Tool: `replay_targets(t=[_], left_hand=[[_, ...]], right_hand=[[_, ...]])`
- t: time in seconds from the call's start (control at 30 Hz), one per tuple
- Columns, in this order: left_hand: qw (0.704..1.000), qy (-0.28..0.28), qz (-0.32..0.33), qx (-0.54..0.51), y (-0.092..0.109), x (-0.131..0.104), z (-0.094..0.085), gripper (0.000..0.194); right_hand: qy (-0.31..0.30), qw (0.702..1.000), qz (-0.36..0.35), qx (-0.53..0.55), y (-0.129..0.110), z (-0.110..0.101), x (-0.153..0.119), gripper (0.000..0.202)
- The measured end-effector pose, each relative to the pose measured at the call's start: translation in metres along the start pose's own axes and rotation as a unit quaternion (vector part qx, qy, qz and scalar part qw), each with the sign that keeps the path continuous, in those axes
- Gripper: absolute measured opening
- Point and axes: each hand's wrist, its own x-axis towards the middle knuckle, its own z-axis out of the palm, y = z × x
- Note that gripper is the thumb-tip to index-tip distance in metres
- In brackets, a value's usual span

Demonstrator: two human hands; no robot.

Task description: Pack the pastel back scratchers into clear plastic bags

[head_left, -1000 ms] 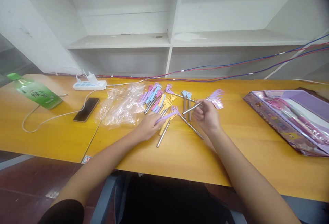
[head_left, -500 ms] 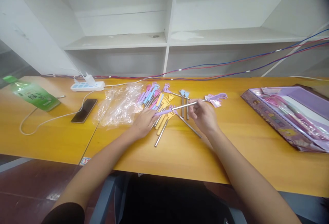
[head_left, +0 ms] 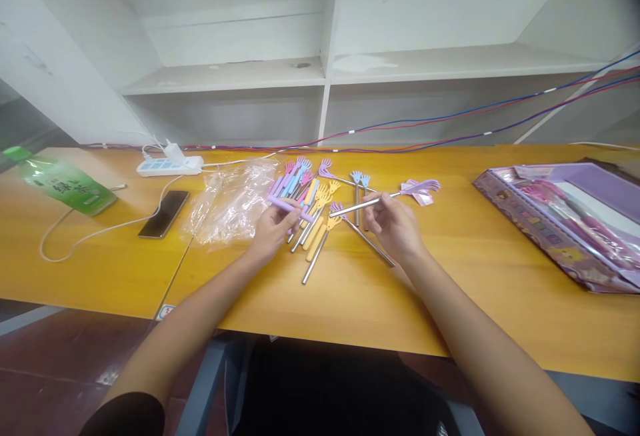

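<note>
Right now the right hand (head_left: 395,226) pinches a purple back scratcher (head_left: 387,199) above the surface (head_left: 350,289); the left hand (head_left: 273,229) grips its purple handle (head_left: 290,207). Pulling unevenly could jab the pile (head_left: 313,206).

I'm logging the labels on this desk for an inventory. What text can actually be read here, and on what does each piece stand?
None can be read for certain.
Green bottle: large pale characters on the label, too blurred to read.
Sticker at the table edge: print too small.
Purple box: patterned side, no legible words.
Power strip and phone: no visible text.
</note>
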Motion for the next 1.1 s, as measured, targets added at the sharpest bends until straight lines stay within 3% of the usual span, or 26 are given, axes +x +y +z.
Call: replay_targets(t=[0.1, 0.4, 0.6, 0.83, 1.1], left_hand=[[0.997, 0.016, -0.007, -0.079, 0.002, 0.000, 0.003, 0.044], [0.993, 0.002, -0.047, -0.110, 0.007, -0.008, 0.012, 0.044], [0.998, -0.003, -0.050, -0.026, 0.000, -0.005, 0.007, 0.043], [0.994, 0.001, -0.010, 0.111, 0.008, -0.006, 0.007, 0.037], [0.994, 0.000, 0.002, 0.113, 0.010, -0.011, 0.010, 0.040]], right_hand=[[0.000, 1.000, -0.006, -0.007, -0.003, 0.001, -0.001, 0.036], [-0.020, 1.000, 0.002, 0.005, -0.001, 0.007, -0.005, 0.035], [-0.015, 1.000, -0.013, 0.016, -0.003, 0.008, -0.007, 0.034], [-0.020, 0.999, -0.026, -0.038, -0.008, 0.007, -0.009, 0.041], [-0.040, 0.999, -0.003, -0.026, -0.002, 0.009, -0.008, 0.039]])
